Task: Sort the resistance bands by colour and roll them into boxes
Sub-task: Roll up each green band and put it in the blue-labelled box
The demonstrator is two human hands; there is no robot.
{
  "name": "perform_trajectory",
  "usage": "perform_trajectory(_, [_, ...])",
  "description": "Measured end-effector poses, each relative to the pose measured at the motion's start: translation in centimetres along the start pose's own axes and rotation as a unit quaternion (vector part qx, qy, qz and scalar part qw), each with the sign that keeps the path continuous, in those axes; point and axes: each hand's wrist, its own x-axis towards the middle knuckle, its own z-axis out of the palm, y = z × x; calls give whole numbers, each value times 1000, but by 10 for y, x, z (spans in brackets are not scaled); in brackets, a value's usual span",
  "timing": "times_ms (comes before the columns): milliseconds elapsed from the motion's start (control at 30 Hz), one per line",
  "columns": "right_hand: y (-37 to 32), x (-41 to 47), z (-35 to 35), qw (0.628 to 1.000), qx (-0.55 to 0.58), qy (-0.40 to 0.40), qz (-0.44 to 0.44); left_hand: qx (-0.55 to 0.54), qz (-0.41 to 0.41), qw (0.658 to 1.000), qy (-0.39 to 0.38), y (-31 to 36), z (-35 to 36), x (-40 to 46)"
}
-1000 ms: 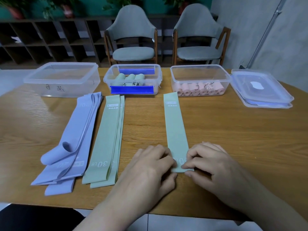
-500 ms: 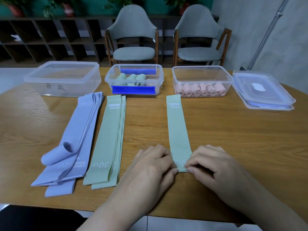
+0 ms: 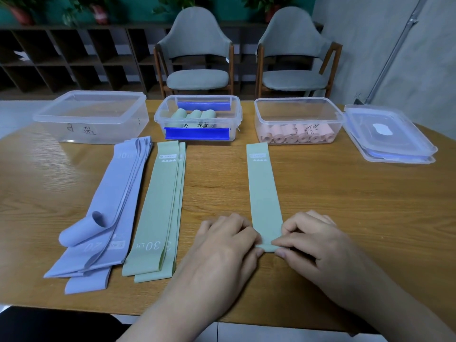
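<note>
Now we roll the green band (image 3: 265, 193) lying lengthways near the table's (image 3: 345, 206) front edge | left hand (image 3: 222, 248) and right hand (image 3: 313, 243) pinch its near end, keeping the turn tight and square | versus earlier: the end is folded over, starting a roll.

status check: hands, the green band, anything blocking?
Left hand and right hand pinch the near end of the single green band, first fold started. Green box holds three rolls. Path to it open.
</note>
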Motion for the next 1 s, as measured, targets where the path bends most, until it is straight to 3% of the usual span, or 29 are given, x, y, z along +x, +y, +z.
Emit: perform_trajectory(1000, [-5, 3, 1, 1000, -12, 20, 9, 16, -23, 1000, 1, -5, 6, 0])
